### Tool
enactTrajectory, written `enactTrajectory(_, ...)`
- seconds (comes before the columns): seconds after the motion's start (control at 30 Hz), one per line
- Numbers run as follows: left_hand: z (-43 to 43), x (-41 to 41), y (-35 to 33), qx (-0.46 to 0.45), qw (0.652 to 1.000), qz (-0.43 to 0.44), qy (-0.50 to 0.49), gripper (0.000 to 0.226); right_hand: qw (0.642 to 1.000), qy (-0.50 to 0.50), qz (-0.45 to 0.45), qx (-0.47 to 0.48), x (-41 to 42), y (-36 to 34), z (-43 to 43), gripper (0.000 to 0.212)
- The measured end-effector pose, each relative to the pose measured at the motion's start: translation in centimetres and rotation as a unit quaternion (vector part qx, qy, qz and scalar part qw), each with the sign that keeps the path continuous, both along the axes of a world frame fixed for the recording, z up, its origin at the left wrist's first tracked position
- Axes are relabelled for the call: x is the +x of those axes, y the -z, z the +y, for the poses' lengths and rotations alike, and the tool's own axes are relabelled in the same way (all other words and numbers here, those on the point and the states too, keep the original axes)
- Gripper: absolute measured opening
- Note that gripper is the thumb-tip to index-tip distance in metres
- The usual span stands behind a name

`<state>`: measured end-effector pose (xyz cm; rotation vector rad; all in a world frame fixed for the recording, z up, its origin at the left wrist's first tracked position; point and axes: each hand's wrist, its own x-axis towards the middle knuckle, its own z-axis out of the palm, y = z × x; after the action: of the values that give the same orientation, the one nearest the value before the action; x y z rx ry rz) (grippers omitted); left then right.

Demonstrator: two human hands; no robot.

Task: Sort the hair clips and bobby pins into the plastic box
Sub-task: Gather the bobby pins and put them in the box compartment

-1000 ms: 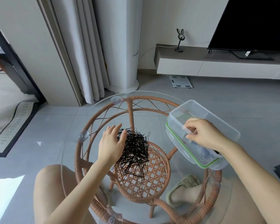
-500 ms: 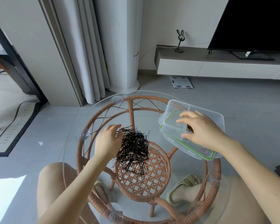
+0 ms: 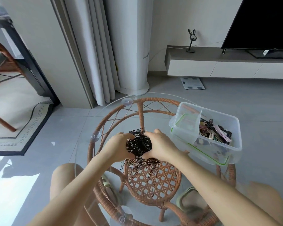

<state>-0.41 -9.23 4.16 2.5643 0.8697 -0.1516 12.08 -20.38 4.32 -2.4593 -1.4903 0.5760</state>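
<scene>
- My left hand and right hand are cupping the pile of bobby pins from either side, palms squeezing inward, fingers curled around the bundle.
- I'm gripping most of the pile, not all of it: a loose fringe of pins is trailing out below my palms, lying on the glass tabletop.
- Judging the step: gathering the pins into one clump before carrying it across to the box.
- To do it well, I'm thinking: keep pressure even from both sides so the clump doesn't spring apart, and close the little-finger edges underneath before lifting.
- Pins are thin and slick on glass; anything not clamped will probably drop or scatter. Better to lift what's held and sweep up the stragglers in a second pass.
- The plastic box is sitting open on the tabletop just right of my right hand, on top of what looks like its green-sealed lid.
- A divider is splitting the box: the right compartment is holding the hair clips, the left compartment is looking empty.
- So the pins should be going into the left compartment, the nearer one. Short carry, keep it low over the wall, release with hands inside the rim.
- Risk: pins spilling across the divider into the clips.
</scene>
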Motion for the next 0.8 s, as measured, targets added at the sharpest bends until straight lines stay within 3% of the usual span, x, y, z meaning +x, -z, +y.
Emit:
enactTrajectory(0.23,0.4,-0.5,-0.7,-0.024,0.995,-0.072,-0.058,0.036,0.989,0.058,0.043,0.126,0.0,-0.9,-0.6,0.045)
enactTrajectory(0.43,0.7,-0.9,-1.8,-0.051,0.991,-0.090,-0.082,0.019,0.977,0.080,0.037,0.194,0.4,-2.8,-0.9,0.011)
enactTrajectory(0.8,0.7,-1.9,-5.7,-0.068,0.990,-0.087,-0.087,0.009,0.961,0.123,0.052,0.240,4.1,-9.4,-2.2,0.008)
